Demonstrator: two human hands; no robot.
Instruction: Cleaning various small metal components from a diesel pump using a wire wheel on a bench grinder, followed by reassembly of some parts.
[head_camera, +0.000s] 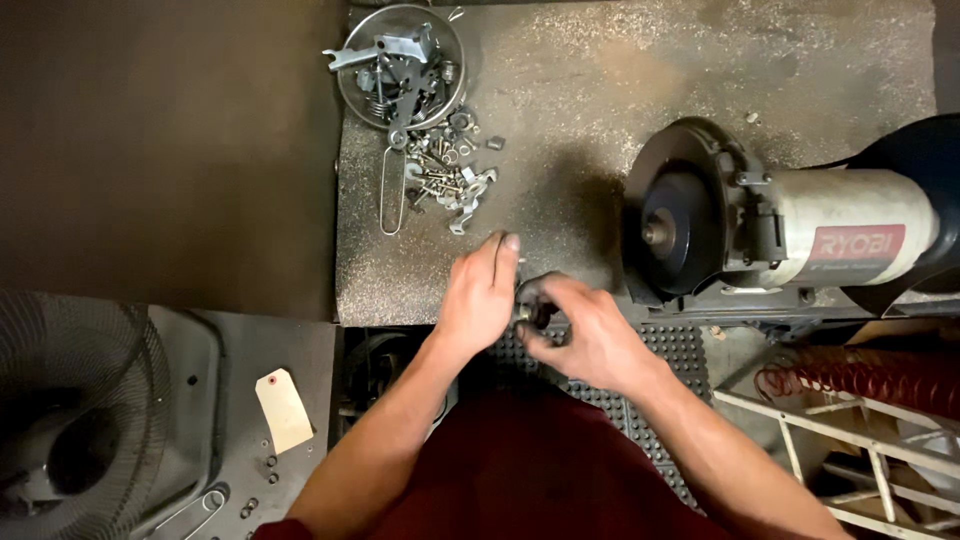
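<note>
A dark, speckled metal table fills the upper middle of the view, its surface gritty and scuffed, lit from above so that the centre shines paler than the edges. A bench grinder stands at its right side, black wheel guard facing left, pale motor housing behind. Left of the table lies a plain brown surface, dim and featureless. Below it, at the lower left, a wire fan guard sits beside a grey metal panel bearing a cream paper tag. A black studded rubber mat shows under the table's near edge. At the lower right, a white frame lies beneath a red coiled hose.
</note>
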